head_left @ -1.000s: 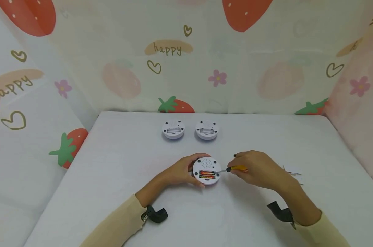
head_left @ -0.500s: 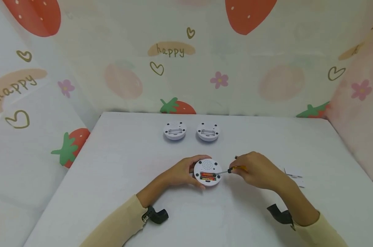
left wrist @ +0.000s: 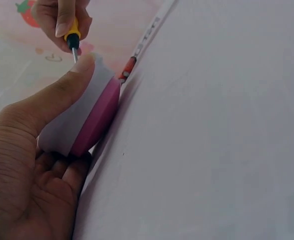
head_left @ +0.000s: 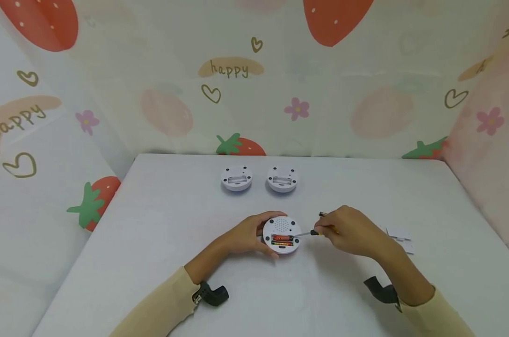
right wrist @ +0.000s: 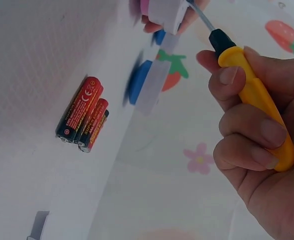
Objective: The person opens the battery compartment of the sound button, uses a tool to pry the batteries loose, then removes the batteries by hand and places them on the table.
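My left hand [head_left: 248, 235] grips the left side of a round white device [head_left: 281, 224]. Its speaker holes and battery compartment face up; the left wrist view shows a pink part [left wrist: 99, 117] low on its side. Red batteries [head_left: 282, 238] lie in the compartment. In my right hand [head_left: 348, 231] is a screwdriver [right wrist: 257, 95], with fingers wrapped around its yellow handle. Its metal shaft [head_left: 303, 234] reaches the compartment's right end. Whether the tip touches a battery or the edge cannot be made out.
Two similar white devices [head_left: 236, 179] stand at the back, their compartments facing up. Several loose red-and-black batteries [right wrist: 84, 110] lie on the table in the right wrist view. Small white pieces [head_left: 399, 234] lie beyond my right wrist, partly hidden.
The screwdriver's yellow handle shows less in the head view as my right fingers shift on it. Its tip stays at the compartment's right end; my left hand keeps its hold.
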A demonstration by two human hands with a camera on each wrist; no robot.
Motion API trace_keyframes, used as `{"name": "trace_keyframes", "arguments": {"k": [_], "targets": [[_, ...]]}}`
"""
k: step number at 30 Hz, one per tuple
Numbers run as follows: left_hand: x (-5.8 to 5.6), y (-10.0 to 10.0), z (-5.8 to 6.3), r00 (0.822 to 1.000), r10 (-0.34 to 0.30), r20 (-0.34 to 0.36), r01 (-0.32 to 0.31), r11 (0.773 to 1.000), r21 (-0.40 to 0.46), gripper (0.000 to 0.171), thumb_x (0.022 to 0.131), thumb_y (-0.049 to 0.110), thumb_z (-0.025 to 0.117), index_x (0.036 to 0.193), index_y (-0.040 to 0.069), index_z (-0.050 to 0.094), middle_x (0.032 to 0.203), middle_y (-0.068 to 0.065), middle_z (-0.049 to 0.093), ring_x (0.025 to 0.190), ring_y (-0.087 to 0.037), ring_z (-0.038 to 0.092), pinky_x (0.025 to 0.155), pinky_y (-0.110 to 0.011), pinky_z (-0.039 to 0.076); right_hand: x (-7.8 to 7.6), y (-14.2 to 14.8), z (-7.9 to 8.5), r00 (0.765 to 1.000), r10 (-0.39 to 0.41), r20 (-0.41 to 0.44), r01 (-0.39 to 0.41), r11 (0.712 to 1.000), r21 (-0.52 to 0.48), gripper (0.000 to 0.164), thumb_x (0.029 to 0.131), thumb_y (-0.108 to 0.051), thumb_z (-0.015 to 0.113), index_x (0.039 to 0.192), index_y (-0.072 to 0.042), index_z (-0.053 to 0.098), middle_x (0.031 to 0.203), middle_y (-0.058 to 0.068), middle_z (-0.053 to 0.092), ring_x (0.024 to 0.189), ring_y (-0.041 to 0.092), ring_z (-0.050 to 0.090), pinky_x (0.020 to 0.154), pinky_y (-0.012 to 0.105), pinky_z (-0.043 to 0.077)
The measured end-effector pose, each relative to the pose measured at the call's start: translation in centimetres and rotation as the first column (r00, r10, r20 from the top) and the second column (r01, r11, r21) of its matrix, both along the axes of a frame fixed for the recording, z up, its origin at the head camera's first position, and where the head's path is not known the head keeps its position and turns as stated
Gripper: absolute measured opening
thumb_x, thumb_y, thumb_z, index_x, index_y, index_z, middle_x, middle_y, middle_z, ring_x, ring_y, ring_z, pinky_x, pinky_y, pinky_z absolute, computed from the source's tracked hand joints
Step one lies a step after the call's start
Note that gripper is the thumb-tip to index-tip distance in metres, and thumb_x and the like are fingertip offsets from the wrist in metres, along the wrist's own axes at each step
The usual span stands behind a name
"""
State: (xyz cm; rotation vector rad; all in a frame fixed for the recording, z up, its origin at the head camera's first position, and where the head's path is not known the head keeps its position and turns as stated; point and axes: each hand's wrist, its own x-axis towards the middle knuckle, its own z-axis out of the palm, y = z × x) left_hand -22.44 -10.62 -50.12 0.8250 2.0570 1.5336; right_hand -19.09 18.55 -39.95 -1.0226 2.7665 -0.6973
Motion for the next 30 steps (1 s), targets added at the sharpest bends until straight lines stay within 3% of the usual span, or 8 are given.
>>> {"name": "trace_keyframes", "arguments": {"k": [15,22,27,30], "targets": [[-0.1,-0.1,0.0,1.000,-0.013,-0.021,0.013,1.000,-0.002,0.098,0.068,0.009,0.096,0.152,0.019,0.045,0.150,0.004,0.049,0.136,-0.011,0.048,0.114,-0.025,0.038,-0.1,0.4,0.5,1.000,-0.015,0.007,0.015,0.999,0.040,0.011,0.095,-0.011,0.071,0.101,-0.009,0.080,0.089,-0.007,0.075,0.071,0.006,0.060,0.060,0.025,0.046],[-0.2,-0.1,-0.3,1.000,-0.018,-0.011,0.018,1.000,0.015,0.098,0.067,0.008,0.096,0.151,0.019,0.045,0.149,0.004,0.049,0.135,-0.010,0.048,0.113,-0.024,0.038,0.4,0.3,1.2,1.000,-0.010,-0.005,0.011,1.000,0.021,0.011,0.092,-0.016,0.076,0.102,-0.017,0.081,0.099,-0.009,0.076,0.101,0.019,0.071,0.080,0.037,0.057],[-0.3,-0.1,-0.3,1.000,-0.017,-0.003,0.018,1.000,0.022,0.098,0.067,0.008,0.096,0.150,0.021,0.046,0.148,0.006,0.050,0.134,-0.010,0.049,0.113,-0.024,0.039,0.7,-0.2,1.3,1.000,0.027,-0.003,-0.027,0.999,0.018,0.014,0.089,-0.015,0.078,0.102,-0.018,0.082,0.096,-0.014,0.075,0.105,0.021,0.071,0.092,0.047,0.057],[-0.3,-0.1,-0.4,1.000,-0.017,-0.011,0.017,1.000,0.018,0.098,0.067,0.009,0.096,0.150,0.020,0.045,0.148,0.006,0.050,0.134,-0.010,0.049,0.113,-0.025,0.039,0.7,-0.5,1.1,0.999,0.036,-0.014,-0.036,0.999,0.040,0.015,0.088,-0.014,0.079,0.102,-0.017,0.082,0.094,-0.014,0.075,0.101,0.019,0.070,0.092,0.048,0.056]]}}
